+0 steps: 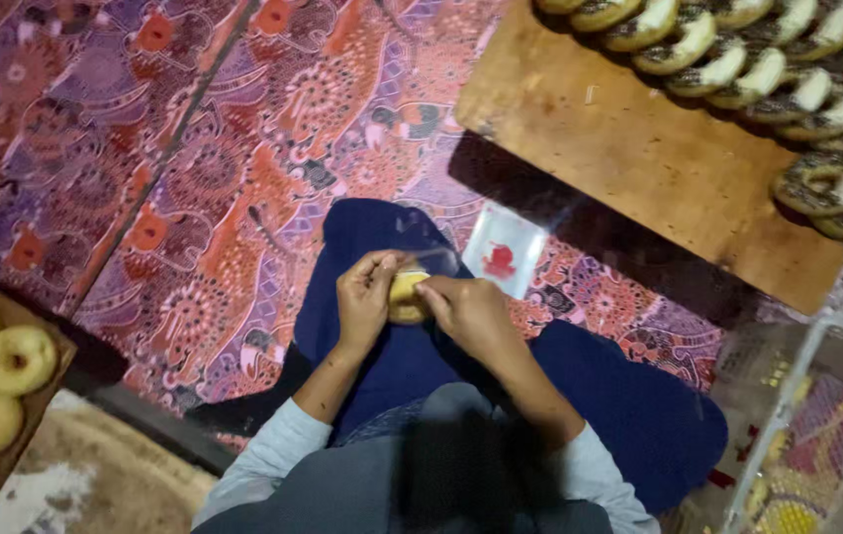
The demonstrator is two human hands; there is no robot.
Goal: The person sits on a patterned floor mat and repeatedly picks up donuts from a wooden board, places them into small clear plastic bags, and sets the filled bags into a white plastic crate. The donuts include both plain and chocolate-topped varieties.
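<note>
Both hands, left [362, 297] and right [466, 309], clamped on one plain donut [407, 297] over lap; clear bag [504, 249] just beside.

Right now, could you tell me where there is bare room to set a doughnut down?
The wooden board is bare across its near-left half; its far edge is crowded with iced doughnuts. The patterned mat beyond the knees lies open, bordered by a small plastic bag. The tray of plain doughnuts at left is packed. Both the left hand and right hand hold one doughnut.
</note>
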